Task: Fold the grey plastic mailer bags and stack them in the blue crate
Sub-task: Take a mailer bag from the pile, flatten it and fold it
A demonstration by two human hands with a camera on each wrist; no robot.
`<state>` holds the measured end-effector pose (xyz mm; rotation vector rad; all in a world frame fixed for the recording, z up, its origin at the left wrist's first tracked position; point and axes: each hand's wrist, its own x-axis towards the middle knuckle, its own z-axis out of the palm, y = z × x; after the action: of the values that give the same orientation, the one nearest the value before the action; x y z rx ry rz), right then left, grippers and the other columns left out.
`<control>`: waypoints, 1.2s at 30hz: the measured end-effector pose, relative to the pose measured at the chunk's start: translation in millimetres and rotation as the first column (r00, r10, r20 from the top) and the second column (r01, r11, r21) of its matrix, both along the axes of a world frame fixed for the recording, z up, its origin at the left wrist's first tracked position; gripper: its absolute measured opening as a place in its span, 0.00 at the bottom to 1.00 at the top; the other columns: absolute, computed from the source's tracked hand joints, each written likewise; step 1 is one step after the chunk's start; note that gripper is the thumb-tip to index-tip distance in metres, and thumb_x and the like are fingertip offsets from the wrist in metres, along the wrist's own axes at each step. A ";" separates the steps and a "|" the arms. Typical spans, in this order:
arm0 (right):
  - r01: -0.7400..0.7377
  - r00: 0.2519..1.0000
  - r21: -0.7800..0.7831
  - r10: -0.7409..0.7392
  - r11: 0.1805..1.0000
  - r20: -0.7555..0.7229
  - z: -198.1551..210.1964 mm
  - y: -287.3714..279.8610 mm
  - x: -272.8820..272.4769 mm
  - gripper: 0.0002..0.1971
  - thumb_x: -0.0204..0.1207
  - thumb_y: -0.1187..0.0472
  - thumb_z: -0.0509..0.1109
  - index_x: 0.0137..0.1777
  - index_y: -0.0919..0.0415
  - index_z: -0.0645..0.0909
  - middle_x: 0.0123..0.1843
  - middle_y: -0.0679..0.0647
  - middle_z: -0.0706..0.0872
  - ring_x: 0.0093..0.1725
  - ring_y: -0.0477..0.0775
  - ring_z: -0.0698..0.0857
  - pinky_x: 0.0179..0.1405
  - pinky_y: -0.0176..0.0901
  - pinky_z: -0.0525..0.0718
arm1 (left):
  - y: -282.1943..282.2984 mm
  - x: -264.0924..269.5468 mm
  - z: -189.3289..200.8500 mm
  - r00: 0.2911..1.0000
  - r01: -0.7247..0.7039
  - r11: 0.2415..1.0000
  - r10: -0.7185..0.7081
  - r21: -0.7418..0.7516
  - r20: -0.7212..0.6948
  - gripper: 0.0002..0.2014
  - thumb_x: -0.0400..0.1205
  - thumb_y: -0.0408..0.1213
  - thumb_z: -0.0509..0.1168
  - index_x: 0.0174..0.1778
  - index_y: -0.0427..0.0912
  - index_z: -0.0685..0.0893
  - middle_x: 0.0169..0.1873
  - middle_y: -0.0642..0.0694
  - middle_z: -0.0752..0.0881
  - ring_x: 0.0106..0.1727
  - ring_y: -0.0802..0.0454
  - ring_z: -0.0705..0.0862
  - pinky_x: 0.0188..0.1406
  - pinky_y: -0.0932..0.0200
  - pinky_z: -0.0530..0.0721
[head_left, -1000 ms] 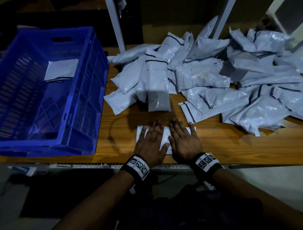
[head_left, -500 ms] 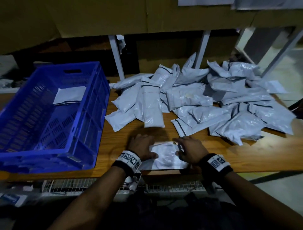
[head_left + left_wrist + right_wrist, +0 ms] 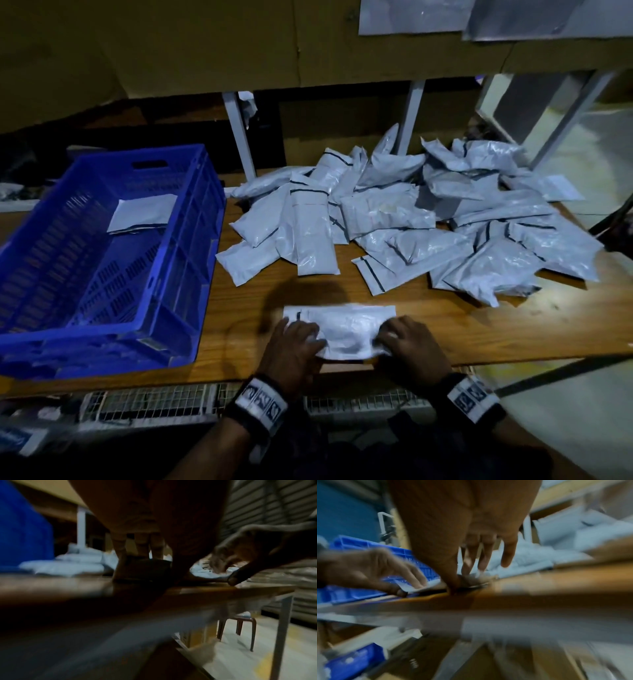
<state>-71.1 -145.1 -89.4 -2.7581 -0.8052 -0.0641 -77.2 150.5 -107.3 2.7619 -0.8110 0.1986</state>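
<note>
- While both hands pinch the near edge of the mailer bag [image 3: 342, 325] on the wooden tabletop [image 3: 479, 329], the step in hand reads as a fold: judged best done by lifting both corners together, carrying the near edge level to the far edge, then flattening the crease with the palms.
- Left hand [image 3: 294, 346]: fingers curled over the bag's left near corner, thumb tucked under the film; gripping it.
- Right hand [image 3: 409, 346]: fingers bent onto the right near corner, thumb beneath, shown pinching in the right wrist view [image 3: 453, 582].
- Mailer bag, item in work: thin grey plastic film, glossy, wrinkled, rectangular, lying long side across near the table's front edge. Slippery stock; an uneven lift would likely skew the fold.
- Blue crate [image 3: 205, 192]: rigid moulded plastic, slotted walls and floor, handle cutout; stands on the table's left, just beside the work area.
- Folded bag [image 3: 144, 212]: one flat rectangle on the crate floor toward the far side.
- Unfolded bags [image 3: 411, 219]: loose overlapping pile of puffy grey pouches with dark seal strips, across the table's far half and right.
- Wrist bands [image 3: 260, 406]: dark straps with printed square markers.
</note>
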 end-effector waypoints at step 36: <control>0.215 0.977 -0.071 -0.215 0.974 0.010 -40.6 38.9 23.1 0.30 0.90 0.48 0.44 0.86 0.61 0.68 0.90 0.56 0.63 0.91 0.56 0.51 0.86 0.73 0.50 | -80.9 23.5 -17.2 0.962 -0.167 0.966 0.203 0.198 -0.181 0.36 0.89 0.56 0.41 0.90 0.38 0.57 0.90 0.40 0.55 0.91 0.47 0.47 0.88 0.37 0.44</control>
<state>-47.9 -106.2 -130.0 -2.9030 -0.5157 -0.0817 -53.7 69.6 -124.5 2.9669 -0.5423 -0.1245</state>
